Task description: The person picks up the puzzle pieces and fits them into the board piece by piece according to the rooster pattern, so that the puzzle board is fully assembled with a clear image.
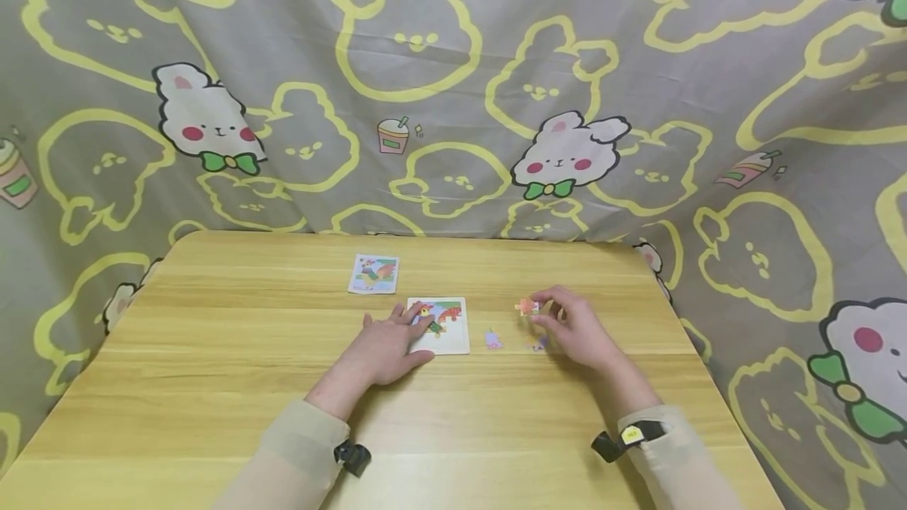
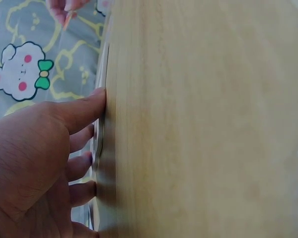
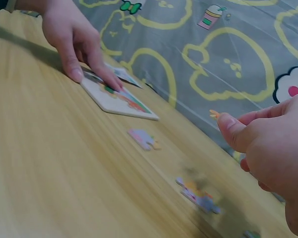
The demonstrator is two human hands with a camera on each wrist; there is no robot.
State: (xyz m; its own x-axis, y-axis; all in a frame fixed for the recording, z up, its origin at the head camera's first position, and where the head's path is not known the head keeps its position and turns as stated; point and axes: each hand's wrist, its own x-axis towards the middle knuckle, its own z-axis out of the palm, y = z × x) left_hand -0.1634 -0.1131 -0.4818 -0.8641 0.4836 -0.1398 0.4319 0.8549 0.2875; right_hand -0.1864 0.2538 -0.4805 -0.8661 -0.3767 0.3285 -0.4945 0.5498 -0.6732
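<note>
My left hand (image 1: 386, 346) rests on the left part of a white-framed jigsaw board (image 1: 457, 342), its fingers extended over the partly assembled rooster picture and its thumb by the near edge. In the left wrist view, the thumb and fingertips of that hand (image 2: 35, 158) touch down along the table surface and board edge. My right hand (image 1: 579, 330) pinches an orange jigsaw piece (image 1: 526, 307) between thumb and fingers, raised above the table in the right wrist view. Below it lies a multicoloured piece (image 3: 196, 194), and a lilac piece (image 3: 141, 139) sits between it and the board.
Behind the board, slightly left, lies a square picture card (image 1: 374, 274) showing a rooster. The wooden table (image 1: 234, 384) meets a patterned grey curtain (image 1: 439, 203) at its back edge. Another small piece (image 3: 251, 234) shows at the bottom of the right wrist view.
</note>
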